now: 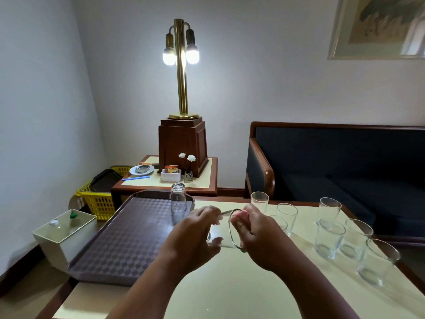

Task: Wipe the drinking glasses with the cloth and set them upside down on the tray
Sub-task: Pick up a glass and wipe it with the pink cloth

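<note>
A clear drinking glass (222, 238) lies on its side in the air between my two hands, above the table's middle. My left hand (193, 236) grips its body and base end. My right hand (259, 236) curls its fingers over the rim on the right. I see no cloth in either hand. The brown checkered tray (128, 238) sits on the left of the table. One glass (178, 201) stands upside down at its far right corner. Several upright glasses, such as one at the far edge (259, 201) and one at the near right (377, 261), stand on the right.
The cream table (230, 291) has a dark wooden edge. Behind it a side table (207, 178) carries a brass lamp (181, 88), a saucer and small items. A yellow basket (99, 201) and a white bin (62, 236) stand at left, a dark sofa (345, 162) at right.
</note>
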`<state>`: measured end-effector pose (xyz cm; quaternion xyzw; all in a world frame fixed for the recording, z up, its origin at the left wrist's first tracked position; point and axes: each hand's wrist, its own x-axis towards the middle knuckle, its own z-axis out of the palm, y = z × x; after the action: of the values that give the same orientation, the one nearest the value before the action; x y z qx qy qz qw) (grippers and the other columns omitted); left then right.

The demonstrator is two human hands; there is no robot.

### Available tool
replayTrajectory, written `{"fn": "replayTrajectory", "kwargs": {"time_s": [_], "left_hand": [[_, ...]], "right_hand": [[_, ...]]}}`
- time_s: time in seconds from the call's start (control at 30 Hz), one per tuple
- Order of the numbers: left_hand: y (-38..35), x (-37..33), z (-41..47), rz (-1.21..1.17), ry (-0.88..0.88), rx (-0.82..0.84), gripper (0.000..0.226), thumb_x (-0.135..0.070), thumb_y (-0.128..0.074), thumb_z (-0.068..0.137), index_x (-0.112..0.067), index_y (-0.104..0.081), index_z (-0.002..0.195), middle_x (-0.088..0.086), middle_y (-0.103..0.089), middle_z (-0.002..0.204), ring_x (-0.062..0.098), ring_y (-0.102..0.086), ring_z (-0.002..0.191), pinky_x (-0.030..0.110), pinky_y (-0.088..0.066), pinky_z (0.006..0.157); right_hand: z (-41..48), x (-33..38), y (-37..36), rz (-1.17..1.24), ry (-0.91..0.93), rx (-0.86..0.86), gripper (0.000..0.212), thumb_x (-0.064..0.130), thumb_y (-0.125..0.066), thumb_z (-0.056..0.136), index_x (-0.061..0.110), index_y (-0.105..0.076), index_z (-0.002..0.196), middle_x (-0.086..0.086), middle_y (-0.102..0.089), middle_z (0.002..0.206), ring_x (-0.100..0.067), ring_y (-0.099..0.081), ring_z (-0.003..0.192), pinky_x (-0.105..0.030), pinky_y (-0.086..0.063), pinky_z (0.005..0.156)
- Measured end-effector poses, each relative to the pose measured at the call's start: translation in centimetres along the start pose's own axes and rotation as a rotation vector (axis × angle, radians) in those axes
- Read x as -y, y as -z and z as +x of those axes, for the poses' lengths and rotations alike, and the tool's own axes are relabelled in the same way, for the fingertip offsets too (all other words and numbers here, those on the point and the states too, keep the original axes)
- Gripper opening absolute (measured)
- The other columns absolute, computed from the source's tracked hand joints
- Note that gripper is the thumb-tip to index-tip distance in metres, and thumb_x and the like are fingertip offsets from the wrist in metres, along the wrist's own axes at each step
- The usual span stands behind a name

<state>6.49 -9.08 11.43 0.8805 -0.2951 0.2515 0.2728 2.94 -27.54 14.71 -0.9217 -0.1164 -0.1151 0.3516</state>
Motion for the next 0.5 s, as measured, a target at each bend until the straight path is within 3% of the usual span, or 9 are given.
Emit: {"fn": "replayTrajectory", "kwargs": {"time_s": [0.13, 0.2, 0.27, 0.4, 0.5], "left_hand": [[-0.5, -0.3, 0.6, -0.062, 0.01, -0.018, 0.068, -0.025, -0.09, 0.063, -0.019, -0.056, 0.122, -0.013, -0.064, 0.108, -0.003, -0.056, 0.091, -0.001, -0.04, 0.079], [0.0, 0.0, 0.9, -0.115, 0.001, 0.079, 0.077, -0.036, -0.09, 0.063, -0.025, -0.052, 0.129, -0.029, -0.052, 0.108, -0.013, -0.053, 0.089, -0.003, -0.038, 0.076], [0.3, 0.3, 1.0, -0.133, -0.017, 0.134, 0.068, -0.044, -0.087, 0.065, -0.029, -0.055, 0.123, -0.037, -0.048, 0.101, -0.016, -0.053, 0.093, 0.001, -0.042, 0.071], [-0.3, 0.1, 1.0, -0.091, -0.01, 0.002, 0.05, -0.037, -0.086, 0.066, -0.02, -0.063, 0.107, -0.029, -0.052, 0.093, -0.018, -0.053, 0.086, 0.0, -0.04, 0.067], [-0.8, 0.0, 1.1, -0.08, 0.002, -0.062, 0.052, -0.032, -0.088, 0.066, -0.017, -0.065, 0.109, -0.017, -0.059, 0.095, -0.02, -0.05, 0.08, -0.002, -0.039, 0.07]], "right_hand": [[0.0, 0.0, 0.6, -0.047, 0.115, -0.09, 0.02, 0.039, -0.046, 0.101, 0.023, -0.047, 0.114, 0.014, -0.063, 0.084, -0.007, -0.06, 0.067, -0.015, -0.046, 0.056], [-0.2, 0.1, 1.2, -0.139, 0.207, -0.085, 0.017, 0.039, -0.043, 0.102, 0.027, -0.045, 0.115, 0.011, -0.067, 0.096, -0.008, -0.062, 0.072, -0.016, -0.048, 0.058], [-0.6, 0.2, 1.0, -0.205, 0.275, -0.093, 0.014, 0.041, -0.043, 0.102, 0.031, -0.044, 0.111, 0.01, -0.068, 0.097, -0.011, -0.063, 0.074, -0.021, -0.053, 0.061], [-0.8, 0.8, 0.1, -0.096, 0.201, -0.178, 0.01, 0.043, -0.04, 0.103, 0.035, -0.044, 0.107, 0.012, -0.065, 0.093, -0.006, -0.062, 0.075, -0.019, -0.052, 0.062], [-0.8, 0.7, -0.1, 0.057, 0.084, -0.13, 0.023, 0.046, -0.038, 0.102, 0.034, -0.046, 0.12, 0.011, -0.063, 0.109, -0.002, -0.06, 0.092, -0.014, -0.05, 0.072]]}}
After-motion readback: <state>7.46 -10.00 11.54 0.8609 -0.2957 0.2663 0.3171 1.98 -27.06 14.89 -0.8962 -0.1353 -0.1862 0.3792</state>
